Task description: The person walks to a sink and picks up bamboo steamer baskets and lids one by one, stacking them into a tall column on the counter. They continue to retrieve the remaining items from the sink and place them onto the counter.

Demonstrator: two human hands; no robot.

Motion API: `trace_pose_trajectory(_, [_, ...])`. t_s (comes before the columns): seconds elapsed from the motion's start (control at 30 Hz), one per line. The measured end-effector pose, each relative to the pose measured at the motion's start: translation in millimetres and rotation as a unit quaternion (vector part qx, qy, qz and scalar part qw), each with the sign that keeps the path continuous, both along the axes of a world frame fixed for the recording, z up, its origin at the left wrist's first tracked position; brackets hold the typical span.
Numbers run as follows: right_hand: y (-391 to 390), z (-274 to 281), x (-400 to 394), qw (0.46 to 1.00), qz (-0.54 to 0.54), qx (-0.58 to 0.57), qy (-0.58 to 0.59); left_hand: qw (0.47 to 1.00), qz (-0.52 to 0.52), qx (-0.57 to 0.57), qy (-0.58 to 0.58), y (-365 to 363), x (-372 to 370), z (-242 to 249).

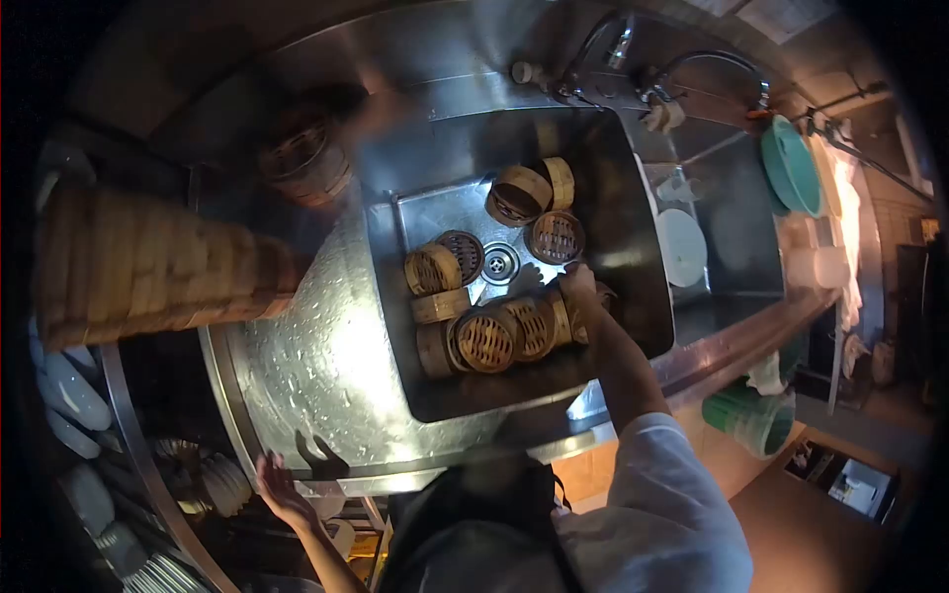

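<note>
Down in the sink, my right hand (578, 285) has its fingers curled in. What they hold, if anything, is hidden. Just beyond it lies a round bamboo steamer basket (556, 238) with a slatted base. Steamers standing on their sides (561, 321) are close below and partly behind my wrist. Several more bamboo steamers lie loose in the sink, including a slatted one (485, 340) near the front and a pair by the drain (432, 270). My left hand (284, 490) is open with fingers apart, off by the counter's front edge and holding nothing.
Tall stacks of bamboo steamers (163, 267) stand on the wet steel counter (336, 366) at left. Faucets (712, 61) rise behind the sink (638, 222). To the right are a white lid-like disc (683, 247), a green basin (791, 166) and a green bin (746, 417).
</note>
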State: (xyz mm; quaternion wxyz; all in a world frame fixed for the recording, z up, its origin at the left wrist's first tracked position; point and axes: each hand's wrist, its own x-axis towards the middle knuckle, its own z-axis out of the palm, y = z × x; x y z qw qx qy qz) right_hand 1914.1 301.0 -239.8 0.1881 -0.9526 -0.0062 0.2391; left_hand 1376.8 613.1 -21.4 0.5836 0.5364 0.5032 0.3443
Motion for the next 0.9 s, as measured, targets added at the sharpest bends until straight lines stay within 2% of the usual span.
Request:
trace_pose_trajectory(0.03, [1.5, -23.2, 11.3, 1.0, 0.006, 0.004, 0.012, 0.998, 0.033, -0.044, 0.026, -24.8, 6.1, 8.0])
trace_pose_trajectory(0.1, [10.2, -71.8, 30.7, 0.989, 0.084, -0.118, 0.034, 0.997, 0.029, -0.071, 0.026, -49.8, -0.3, 1.0])
trace_pose_trajectory(0.13, [26.7, -60.8, 35.9, 0.974, 0.151, -0.16, 0.056, 0.996, 0.003, -0.079, 0.037, -62.6, 19.5, 15.5])
trace_pose_trajectory(0.17, [32.6, -82.9, 37.9, 0.974, 0.155, -0.153, 0.069, 0.996, 0.006, -0.074, 0.052, -70.1, 32.5, 23.7])
trace_pose_trajectory(0.23, [38.8, -124.0, 38.8, 0.97, 0.199, -0.111, -0.079, 0.983, 0.004, -0.033, 0.179, -83.4, 51.9, 32.1])
trace_pose_trajectory(0.27, [42.6, -140.4, 41.8, 0.968, 0.19, -0.124, -0.103, 0.982, 0.02, -0.025, 0.186, -87.9, 60.3, 33.1])
trace_pose_trajectory(0.3, [45.2, -147.8, 44.2, 0.969, 0.193, -0.123, -0.096, 0.98, 0.022, -0.025, 0.194, -91.7, 71.3, 33.9])
trace_pose_trajectory(0.37, [45.5, -147.2, 43.3, 0.968, 0.22, -0.123, 0.008, 0.981, -0.028, 0.006, 0.192, -97.0, 93.5, 37.5])
trace_pose_trajectory(0.43, [45.5, -117.5, 37.8, 0.972, 0.21, -0.104, -0.029, 0.985, -0.041, 0.007, 0.166, -98.6, 114.6, 34.4])
trace_pose_trajectory(0.5, [35.1, -63.7, 26.6, 0.975, 0.214, 0.004, -0.057, 0.987, -0.098, -0.002, 0.131, -95.9, 143.7, 29.2])
trace_pose_trajectory(0.57, [25.7, -6.0, 7.0, 0.957, 0.256, 0.125, -0.061, 0.977, -0.18, -0.012, 0.113, -91.1, 191.4, 25.7])
trace_pose_trajectory(0.63, [29.2, 73.9, -23.2, 0.93, 0.315, 0.161, -0.102, 0.953, -0.293, -0.025, 0.069, -80.5, 236.5, 16.3])
trace_pose_trajectory(0.7, [30.4, 124.5, -52.1, 0.874, 0.402, 0.202, -0.182, 0.924, -0.366, -0.062, 0.088, -69.9, 284.2, 9.6])
trace_pose_trajectory(0.77, [35.9, 184.6, -83.7, 0.852, 0.442, 0.215, -0.179, 0.9, -0.423, -0.084, 0.065, -60.4, 329.0, 10.2])
trace_pose_trajectory(0.83, [38.0, 217.4, -111.0, 0.823, 0.504, 0.189, -0.181, 0.857, -0.507, -0.059, 0.075, -48.1, 358.9, 25.8])
trace_pose_trajectory(0.87, [39.8, 230.7, -123.9, 0.818, 0.51, 0.199, -0.175, 0.827, -0.543, 0.007, 0.143, -46.5, 363.5, 26.1])
trace_pose_trajectory(0.9, [43.1, 239.4, -134.7, 0.804, 0.52, 0.206, -0.201, 0.827, -0.55, -0.02, 0.112, -51.3, 364.1, 38.2])
